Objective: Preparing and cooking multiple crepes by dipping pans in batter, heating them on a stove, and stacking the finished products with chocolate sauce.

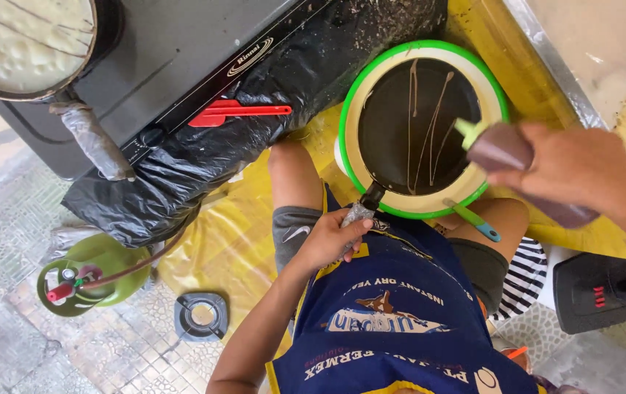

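Head view: left hand clenched round the wrapped handle of a small dark pan, keeping it steady over a green-rimmed basin that sits between the person's knees, probably so drips fall into the basin. Right hand grips a brown squeeze bottle, tipped so its pale green nozzle points down at the pan; thin brown lines of sauce already lie across the pan's dark surface. A green-and-blue utensil rests on the basin's near rim, within reach. A blue apron covers the lap.

To the left, a dark stove stands on black plastic sheeting, likely guarding the floor from splatter; a red spatula lies on the stove's front edge. A second pan of pale bubbly batter sits on the burner, its handle wrapped too. A green gas cylinder stands on the tiled floor, hose running up towards the stove. Yellow sheet under it all
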